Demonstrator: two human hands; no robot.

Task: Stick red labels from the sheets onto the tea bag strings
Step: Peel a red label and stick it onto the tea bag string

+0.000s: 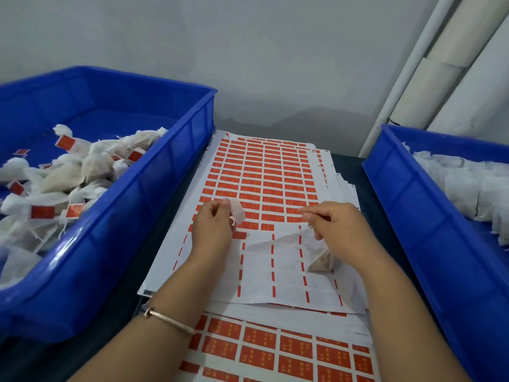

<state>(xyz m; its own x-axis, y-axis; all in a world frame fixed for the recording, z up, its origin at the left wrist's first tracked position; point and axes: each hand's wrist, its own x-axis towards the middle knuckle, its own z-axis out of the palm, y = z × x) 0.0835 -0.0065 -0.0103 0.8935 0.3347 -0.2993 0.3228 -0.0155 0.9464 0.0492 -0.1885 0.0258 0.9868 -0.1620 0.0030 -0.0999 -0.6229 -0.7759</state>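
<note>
Your left hand pinches peeled label (white backing side up) above label sheet. Your right hand pinches top of tea bag, bag body lying on sheet's stripped part just below your fingers. Blue bins flank sheets: labelled bags left, unlabelled bags right.

Your two bare forearms are reaching up from the frame's bottom toward its centre. Your left hand is curling its fingers in a pinch, and your right hand is doing likewise, knuckles up.
</note>
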